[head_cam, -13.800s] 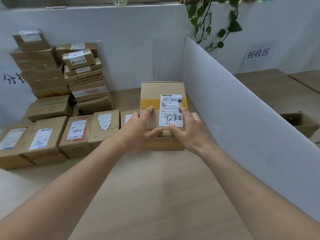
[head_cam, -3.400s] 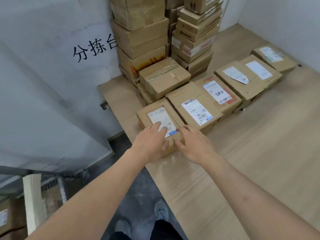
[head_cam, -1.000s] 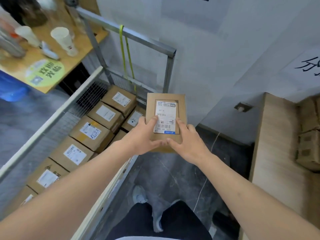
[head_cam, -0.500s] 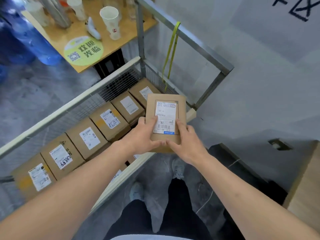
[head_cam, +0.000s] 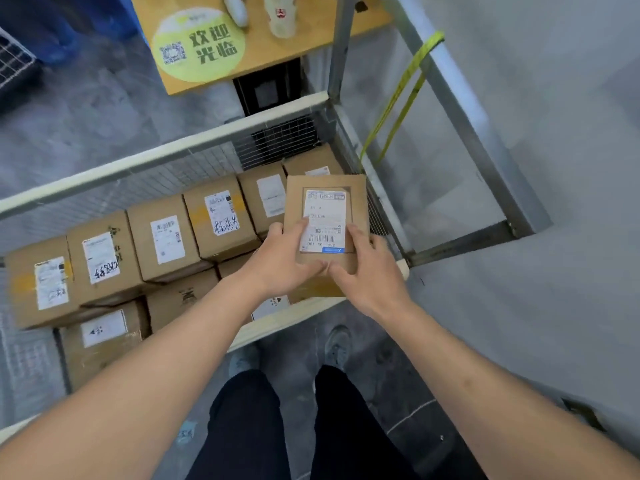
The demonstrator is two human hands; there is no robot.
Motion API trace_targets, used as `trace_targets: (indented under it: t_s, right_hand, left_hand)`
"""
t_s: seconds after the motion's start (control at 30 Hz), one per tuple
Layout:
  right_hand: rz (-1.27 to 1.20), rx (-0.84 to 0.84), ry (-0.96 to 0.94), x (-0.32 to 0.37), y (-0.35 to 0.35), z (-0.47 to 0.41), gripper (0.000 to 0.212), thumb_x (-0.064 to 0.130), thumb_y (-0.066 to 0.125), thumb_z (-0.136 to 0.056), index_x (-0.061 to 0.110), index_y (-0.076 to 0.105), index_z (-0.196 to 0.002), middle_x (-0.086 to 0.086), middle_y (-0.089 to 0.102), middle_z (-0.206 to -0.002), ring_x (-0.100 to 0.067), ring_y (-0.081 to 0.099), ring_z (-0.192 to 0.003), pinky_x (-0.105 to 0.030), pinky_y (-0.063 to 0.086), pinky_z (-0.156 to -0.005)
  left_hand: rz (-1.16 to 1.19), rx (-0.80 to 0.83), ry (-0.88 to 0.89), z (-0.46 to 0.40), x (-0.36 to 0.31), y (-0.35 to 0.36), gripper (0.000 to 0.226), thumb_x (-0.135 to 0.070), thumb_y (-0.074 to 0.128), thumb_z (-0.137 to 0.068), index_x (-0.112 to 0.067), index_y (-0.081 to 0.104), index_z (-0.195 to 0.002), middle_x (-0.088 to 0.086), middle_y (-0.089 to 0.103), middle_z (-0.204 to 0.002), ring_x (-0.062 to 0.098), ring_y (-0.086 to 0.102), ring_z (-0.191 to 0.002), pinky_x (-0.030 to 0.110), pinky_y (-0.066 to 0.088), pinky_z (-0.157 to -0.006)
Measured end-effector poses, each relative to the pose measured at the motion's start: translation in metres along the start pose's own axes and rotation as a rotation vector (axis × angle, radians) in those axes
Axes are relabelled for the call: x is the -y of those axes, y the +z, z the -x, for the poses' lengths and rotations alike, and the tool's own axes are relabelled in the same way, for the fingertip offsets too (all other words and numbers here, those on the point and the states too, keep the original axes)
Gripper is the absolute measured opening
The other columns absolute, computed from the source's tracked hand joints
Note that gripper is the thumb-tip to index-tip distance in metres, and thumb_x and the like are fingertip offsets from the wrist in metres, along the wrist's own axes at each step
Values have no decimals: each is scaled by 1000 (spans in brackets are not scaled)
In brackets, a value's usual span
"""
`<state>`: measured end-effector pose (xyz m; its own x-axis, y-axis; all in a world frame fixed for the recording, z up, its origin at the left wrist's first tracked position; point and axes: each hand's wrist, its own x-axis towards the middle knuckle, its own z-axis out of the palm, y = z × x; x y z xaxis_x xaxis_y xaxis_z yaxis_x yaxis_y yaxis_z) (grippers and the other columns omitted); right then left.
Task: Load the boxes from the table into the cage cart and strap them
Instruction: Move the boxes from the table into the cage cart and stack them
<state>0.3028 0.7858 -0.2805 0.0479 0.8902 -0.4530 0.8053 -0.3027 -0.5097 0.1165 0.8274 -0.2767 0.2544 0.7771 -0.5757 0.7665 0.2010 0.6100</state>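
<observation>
Over the cage cart (head_cam: 166, 157), nearer its yellow strap (head_cam: 398, 98) corner than half a second ago, a labelled box (head_cam: 325, 202) is hanging above the loaded boxes (head_cam: 162, 244), left hand (head_cam: 280, 261) and right hand (head_cam: 367, 275) both gripping it.

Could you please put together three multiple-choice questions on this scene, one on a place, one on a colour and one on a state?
1. Where is the held box?
A. Above the cart's right end
B. On the floor
C. On the wooden table

2. What colour is the strap hanging from the cart frame?
A. Red
B. Yellow-green
C. Black

3. How is the held box being handled?
A. Left hand only
B. Lying untouched
C. Gripped by both hands

Answers:
1 A, it hangs over boxes near the cart's right corner.
2 B, the strap is yellow-green.
3 C, the left hand and right hand both grip it.
</observation>
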Motion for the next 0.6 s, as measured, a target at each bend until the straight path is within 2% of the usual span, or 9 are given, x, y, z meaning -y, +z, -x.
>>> trace_targets:
  t_s: [0.2, 0.33, 0.43, 0.53, 0.6]
  right_hand:
    - [48, 34, -15, -10, 5, -60, 69, 48, 54, -93, 38, 30, -158, -10, 50, -139, -31, 53, -121, -50, 50, -101]
    - [82, 75, 4, -17, 17, -100, 66, 54, 53, -94, 42, 34, -156, -10, 53, -132, -31, 54, -118, -49, 51, -100]
    - [122, 111, 55, -25, 31, -126, 65, 57, 51, -95, 42, 35, -156, -10, 51, -136, -34, 53, -122, -48, 50, -101]
    - [154, 141, 100, -35, 44, -147, 64, 59, 51, -94, 42, 40, -154, -10, 52, -136, -37, 54, -122, -49, 50, -101]
    - [156, 154, 133, -44, 52, -158, 63, 62, 49, -91, 44, 44, -150, -6, 55, -135, -35, 57, -119, -49, 51, -99]
  left_hand:
    - [79, -29, -76, -48, 20, 10, 89, -46, 69, -95, -28, 17, -166, -1, 34, -132, 18, 49, -118, 28, 41, -100]
    - [105, 13, -115, -88, 38, 21, 82, -51, 63, -98, -32, 20, -164, 0, 35, -130, 16, 51, -109, 22, 40, -82]
    - [116, 42, -115, -116, 53, 32, 80, -59, 62, -94, -33, 29, -161, 2, 42, -133, 18, 55, -112, 26, 42, -86]
    - [141, 94, -130, -140, 68, 47, 72, -61, 61, -92, -35, 39, -155, 6, 52, -133, 21, 58, -112, 31, 50, -82]
    - [158, 126, -130, -152, 75, 56, 72, -62, 61, -92, -35, 40, -155, 6, 54, -139, 23, 55, -124, 34, 51, -96]
